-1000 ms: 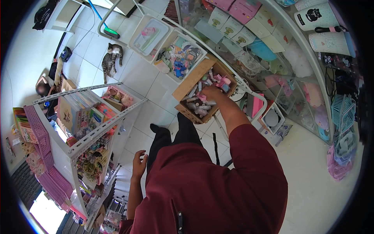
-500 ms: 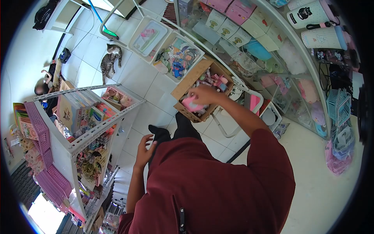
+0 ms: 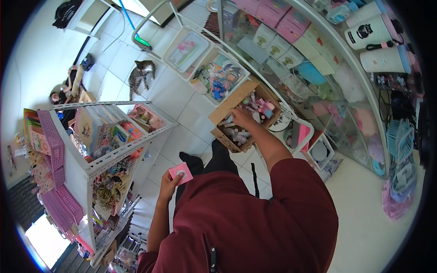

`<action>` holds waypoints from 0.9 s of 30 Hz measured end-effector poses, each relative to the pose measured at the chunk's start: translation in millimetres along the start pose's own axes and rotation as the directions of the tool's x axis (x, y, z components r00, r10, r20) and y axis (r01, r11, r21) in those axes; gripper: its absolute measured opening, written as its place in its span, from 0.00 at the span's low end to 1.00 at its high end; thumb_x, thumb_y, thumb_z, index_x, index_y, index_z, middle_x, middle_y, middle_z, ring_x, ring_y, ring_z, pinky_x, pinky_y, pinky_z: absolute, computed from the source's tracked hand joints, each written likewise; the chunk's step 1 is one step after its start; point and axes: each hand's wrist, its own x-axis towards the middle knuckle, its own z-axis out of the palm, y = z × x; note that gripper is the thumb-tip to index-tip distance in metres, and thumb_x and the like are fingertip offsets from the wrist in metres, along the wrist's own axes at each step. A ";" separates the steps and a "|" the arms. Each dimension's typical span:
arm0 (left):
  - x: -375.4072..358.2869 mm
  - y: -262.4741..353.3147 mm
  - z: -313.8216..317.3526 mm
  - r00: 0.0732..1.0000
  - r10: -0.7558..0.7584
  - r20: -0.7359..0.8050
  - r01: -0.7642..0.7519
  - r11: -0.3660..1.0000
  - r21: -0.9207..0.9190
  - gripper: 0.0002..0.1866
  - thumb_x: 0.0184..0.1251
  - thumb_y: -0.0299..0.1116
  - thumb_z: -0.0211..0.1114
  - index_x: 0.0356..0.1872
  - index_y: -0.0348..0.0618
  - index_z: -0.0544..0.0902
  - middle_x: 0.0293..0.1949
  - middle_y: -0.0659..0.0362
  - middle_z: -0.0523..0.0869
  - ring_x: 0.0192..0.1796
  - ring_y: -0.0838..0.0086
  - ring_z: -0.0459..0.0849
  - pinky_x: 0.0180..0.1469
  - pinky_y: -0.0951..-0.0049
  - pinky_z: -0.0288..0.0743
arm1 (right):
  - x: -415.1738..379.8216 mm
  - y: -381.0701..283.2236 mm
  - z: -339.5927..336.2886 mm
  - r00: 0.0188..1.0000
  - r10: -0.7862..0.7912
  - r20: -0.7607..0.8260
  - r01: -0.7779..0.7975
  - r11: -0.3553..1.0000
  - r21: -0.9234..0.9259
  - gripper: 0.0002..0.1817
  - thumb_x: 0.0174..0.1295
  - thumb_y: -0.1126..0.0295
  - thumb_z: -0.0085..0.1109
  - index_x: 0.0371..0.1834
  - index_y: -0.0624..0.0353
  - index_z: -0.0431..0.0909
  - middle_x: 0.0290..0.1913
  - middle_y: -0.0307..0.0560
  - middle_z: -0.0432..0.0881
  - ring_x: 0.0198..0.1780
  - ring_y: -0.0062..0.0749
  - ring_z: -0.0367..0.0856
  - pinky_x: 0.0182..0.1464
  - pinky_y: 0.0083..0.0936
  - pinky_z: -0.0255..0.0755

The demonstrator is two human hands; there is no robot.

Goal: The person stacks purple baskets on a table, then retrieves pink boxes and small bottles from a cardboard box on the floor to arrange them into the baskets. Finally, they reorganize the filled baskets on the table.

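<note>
My left hand [image 3: 168, 185] grips a flat pink square packet [image 3: 184, 173] with a pale round patch in its middle, in front of my lap. Over the open cardboard box [image 3: 231, 101], my right hand [image 3: 242, 118] reaches down among small pink and white items [image 3: 238, 135]; its fingertips are hidden, and I cannot tell whether they hold anything. Bottles and tubes in pink tones [image 3: 261, 107] lie in the box's far half.
Behind the box are a white bin [image 3: 200, 84] of colourful packets and a clear-lidded tub [image 3: 170, 58]. A glass display case [image 3: 337, 82] runs along the right. A loaded shelf rack [image 3: 132, 157] stands left. A cat [image 3: 139, 77] lies on the tiles; a person [image 3: 68, 91] is beyond.
The pink packet has passed from my right hand to my left. My right hand has gone down into the cardboard box. The whole view has shifted slightly.
</note>
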 end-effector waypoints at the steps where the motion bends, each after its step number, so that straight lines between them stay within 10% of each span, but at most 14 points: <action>1: -5.8 -3.7 -4.9 0.999 -0.015 -0.046 0.014 1.000 -0.028 0.14 0.71 0.33 0.73 0.52 0.37 0.82 0.43 0.61 0.89 0.43 0.81 0.85 0.47 0.78 0.78 | -5.5 2.8 11.5 0.998 0.022 -0.065 -0.023 1.000 -0.015 0.23 0.64 0.68 0.63 0.64 0.51 0.76 0.57 0.51 0.84 0.52 0.55 0.85 0.49 0.50 0.79; 12: -37.2 -22.8 -25.3 0.979 -0.081 -0.185 0.019 0.948 -0.319 0.17 0.73 0.35 0.72 0.56 0.39 0.81 0.47 0.59 0.89 0.45 0.76 0.89 0.46 0.71 0.85 | -10.5 29.2 34.1 0.926 0.376 0.031 -0.374 0.926 -0.044 0.42 0.61 0.67 0.71 0.77 0.57 0.60 0.69 0.59 0.75 0.65 0.54 0.81 0.63 0.47 0.79; 17: -43.1 -5.3 -19.8 0.994 -0.068 -0.085 0.007 0.819 -0.573 0.20 0.76 0.39 0.67 0.63 0.43 0.77 0.53 0.58 0.87 0.54 0.69 0.90 0.53 0.63 0.89 | -9.0 50.9 27.8 0.928 0.327 0.179 -0.303 0.941 -0.150 0.27 0.61 0.69 0.68 0.65 0.60 0.76 0.64 0.61 0.80 0.66 0.54 0.80 0.64 0.47 0.78; 19: -39.0 3.8 -20.9 0.998 -0.033 -0.058 -0.009 0.794 -0.608 0.21 0.76 0.39 0.67 0.64 0.43 0.76 0.54 0.57 0.87 0.55 0.68 0.89 0.54 0.61 0.89 | -16.0 50.9 8.0 0.945 0.323 -0.056 -0.326 0.943 -0.061 0.19 0.62 0.66 0.65 0.55 0.60 0.83 0.60 0.59 0.84 0.64 0.55 0.82 0.62 0.48 0.79; 24: -13.9 23.7 -15.6 0.996 0.076 0.052 -0.022 0.743 -0.669 0.24 0.76 0.37 0.66 0.68 0.44 0.74 0.57 0.56 0.86 0.56 0.67 0.89 0.54 0.63 0.90 | -30.3 45.3 -63.8 0.944 0.325 -0.052 -0.329 0.936 -0.125 0.17 0.61 0.63 0.62 0.48 0.62 0.86 0.52 0.59 0.89 0.55 0.55 0.87 0.58 0.51 0.80; 27: 4.2 35.3 -12.0 0.990 0.107 0.095 -0.025 0.782 -0.623 0.24 0.76 0.34 0.65 0.69 0.43 0.73 0.54 0.55 0.87 0.51 0.69 0.91 0.47 0.67 0.90 | -51.9 25.5 -120.1 0.978 0.202 -0.042 -0.191 0.963 0.188 0.16 0.62 0.63 0.62 0.43 0.65 0.86 0.36 0.53 0.90 0.46 0.50 0.91 0.49 0.43 0.84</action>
